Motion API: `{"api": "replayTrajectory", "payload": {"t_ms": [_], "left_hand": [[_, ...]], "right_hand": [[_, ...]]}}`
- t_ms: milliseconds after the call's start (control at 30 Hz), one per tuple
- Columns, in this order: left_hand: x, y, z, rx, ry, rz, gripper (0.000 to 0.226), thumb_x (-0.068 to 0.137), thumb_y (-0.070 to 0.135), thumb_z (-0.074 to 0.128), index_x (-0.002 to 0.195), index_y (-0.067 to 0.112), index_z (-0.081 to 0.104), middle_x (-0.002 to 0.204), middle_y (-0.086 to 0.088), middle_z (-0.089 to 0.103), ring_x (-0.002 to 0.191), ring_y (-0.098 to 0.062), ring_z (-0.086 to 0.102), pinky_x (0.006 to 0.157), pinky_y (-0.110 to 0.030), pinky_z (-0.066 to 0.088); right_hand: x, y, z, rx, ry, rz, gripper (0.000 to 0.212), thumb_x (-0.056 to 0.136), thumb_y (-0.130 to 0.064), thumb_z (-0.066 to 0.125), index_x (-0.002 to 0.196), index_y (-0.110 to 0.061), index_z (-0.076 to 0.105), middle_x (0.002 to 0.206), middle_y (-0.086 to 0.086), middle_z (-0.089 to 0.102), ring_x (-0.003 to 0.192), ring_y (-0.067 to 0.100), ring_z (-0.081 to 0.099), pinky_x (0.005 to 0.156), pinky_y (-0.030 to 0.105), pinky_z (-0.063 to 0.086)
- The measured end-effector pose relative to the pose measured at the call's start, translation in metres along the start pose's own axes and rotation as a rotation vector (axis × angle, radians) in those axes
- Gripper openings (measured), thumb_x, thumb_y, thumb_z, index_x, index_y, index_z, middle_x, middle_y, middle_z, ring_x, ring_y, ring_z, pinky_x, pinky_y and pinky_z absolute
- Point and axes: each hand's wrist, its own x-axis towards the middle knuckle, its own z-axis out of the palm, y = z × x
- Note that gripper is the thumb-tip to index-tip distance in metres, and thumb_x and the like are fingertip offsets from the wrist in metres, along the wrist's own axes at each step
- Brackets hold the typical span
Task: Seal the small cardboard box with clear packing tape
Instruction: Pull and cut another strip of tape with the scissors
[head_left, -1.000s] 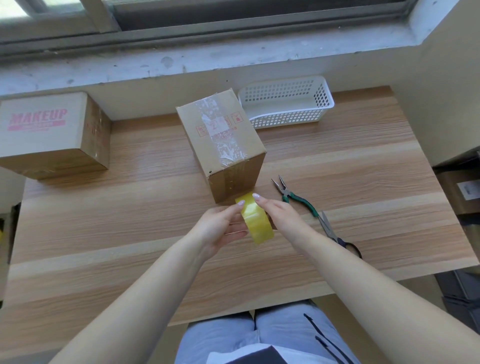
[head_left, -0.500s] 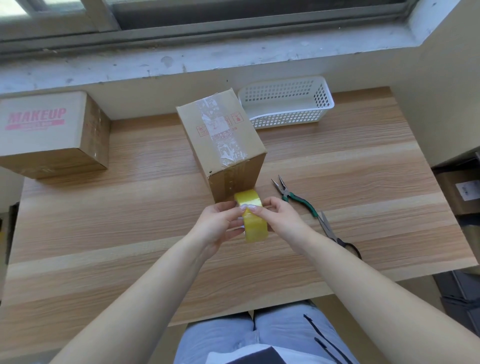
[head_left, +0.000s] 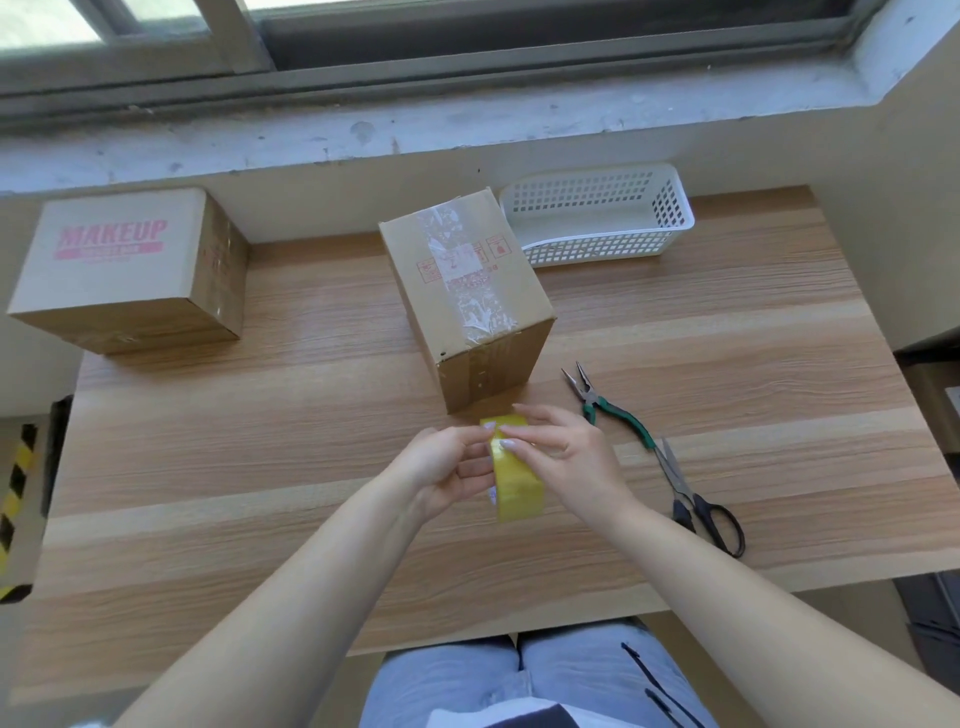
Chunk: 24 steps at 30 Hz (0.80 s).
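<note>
Both hands hold the yellowish tape roll (head_left: 517, 480) on edge above the surface (head_left: 311, 467): the left hand (head_left: 447, 475) has a closed grip on its left side, the right hand (head_left: 563, 457) pinches its top. The small cardboard box (head_left: 467, 301) stands just beyond them, old tape across its top.

on my wooden surface (head_left: 260, 493) sit the small cardboard box (head_left: 467, 306), a makeup box (head_left: 130, 270), a white basket (head_left: 597, 218), pliers (head_left: 608, 405) and scissors (head_left: 696, 499).
</note>
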Motion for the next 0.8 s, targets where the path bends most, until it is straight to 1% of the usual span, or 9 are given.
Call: {"api": "replayTrajectory", "payload": {"t_ms": [67, 167, 200, 333, 433, 500, 600, 667, 800], "left_hand": [[-0.001, 0.001, 0.001, -0.039, -0.002, -0.014, 0.007, 0.09, 0.004, 0.058, 0.092, 0.0, 0.064, 0.072, -0.013, 0.071, 0.062, -0.022, 0.071, 0.063, -0.034, 0.06], [-0.002, 0.002, 0.002, -0.092, -0.011, -0.03, 0.008, 0.091, 0.003, 0.054, 0.089, 0.002, 0.062, 0.063, -0.011, 0.07, 0.055, -0.02, 0.07, 0.056, -0.032, 0.059], [-0.002, 0.002, 0.003, -0.099, -0.014, -0.028, 0.01, 0.092, 0.003, 0.053, 0.088, 0.003, 0.062, 0.061, -0.011, 0.07, 0.054, -0.019, 0.07, 0.055, -0.032, 0.059], [-0.002, 0.004, 0.004, -0.076, -0.038, -0.007, 0.014, 0.095, 0.015, 0.051, 0.094, 0.006, 0.062, 0.067, -0.009, 0.072, 0.058, -0.015, 0.069, 0.062, -0.027, 0.057], [-0.005, 0.007, 0.003, -0.025, -0.101, -0.012, 0.016, 0.093, 0.019, 0.048, 0.095, 0.013, 0.063, 0.081, -0.007, 0.071, 0.067, -0.014, 0.064, 0.07, -0.025, 0.049], [-0.007, 0.006, 0.003, 0.058, -0.135, 0.023, 0.017, 0.089, 0.013, 0.051, 0.1, 0.018, 0.062, 0.091, -0.007, 0.069, 0.075, -0.017, 0.062, 0.077, -0.03, 0.047], [-0.006, -0.001, 0.003, 0.154, -0.121, 0.156, 0.048, 0.085, 0.002, 0.063, 0.124, 0.028, 0.05, 0.096, -0.001, 0.072, 0.082, -0.018, 0.068, 0.082, -0.036, 0.05], [-0.006, -0.003, 0.003, 0.201, -0.13, 0.228, 0.057, 0.084, 0.0, 0.065, 0.13, 0.027, 0.046, 0.1, -0.006, 0.072, 0.085, -0.019, 0.068, 0.082, -0.038, 0.052], [-0.005, -0.002, 0.003, 0.243, -0.119, 0.249, 0.046, 0.083, 0.001, 0.066, 0.125, 0.017, 0.055, 0.101, -0.013, 0.071, 0.087, -0.022, 0.067, 0.077, -0.038, 0.054]], "right_hand": [[0.002, 0.0, 0.002, -0.031, 0.043, -0.056, 0.015, 0.081, -0.027, 0.073, 0.095, -0.025, 0.077, 0.108, -0.01, 0.068, 0.108, 0.014, 0.06, 0.097, 0.03, 0.044], [0.005, -0.001, 0.005, -0.127, 0.091, -0.172, 0.02, 0.081, -0.033, 0.068, 0.089, -0.018, 0.078, 0.101, -0.003, 0.073, 0.1, 0.015, 0.063, 0.093, 0.012, 0.039], [0.006, -0.001, 0.005, -0.171, 0.112, -0.222, 0.022, 0.082, -0.034, 0.065, 0.088, -0.016, 0.078, 0.099, -0.001, 0.074, 0.098, 0.015, 0.062, 0.093, 0.01, 0.037], [0.01, 0.003, 0.006, -0.274, 0.181, -0.365, 0.023, 0.086, -0.028, 0.061, 0.084, -0.01, 0.076, 0.091, 0.002, 0.075, 0.093, 0.015, 0.061, 0.089, 0.02, 0.043], [0.012, 0.002, 0.003, -0.301, 0.211, -0.354, 0.023, 0.087, -0.026, 0.06, 0.082, -0.009, 0.073, 0.084, 0.002, 0.073, 0.083, 0.019, 0.063, 0.08, 0.023, 0.045], [0.015, 0.0, 0.001, -0.326, 0.232, -0.345, 0.022, 0.087, -0.025, 0.059, 0.079, -0.009, 0.072, 0.078, 0.002, 0.071, 0.078, 0.018, 0.059, 0.074, 0.022, 0.041], [0.02, -0.001, -0.002, -0.325, 0.238, -0.325, 0.022, 0.087, -0.025, 0.058, 0.077, -0.009, 0.07, 0.073, 0.002, 0.068, 0.073, 0.019, 0.057, 0.07, 0.022, 0.038], [0.022, -0.002, -0.003, -0.315, 0.205, -0.303, 0.023, 0.087, -0.026, 0.058, 0.076, -0.009, 0.069, 0.073, 0.002, 0.067, 0.073, 0.021, 0.058, 0.07, 0.023, 0.038], [0.027, -0.006, -0.004, -0.272, 0.131, -0.225, 0.018, 0.087, -0.023, 0.061, 0.077, -0.009, 0.068, 0.074, 0.001, 0.064, 0.076, 0.023, 0.057, 0.07, 0.023, 0.037]]}}
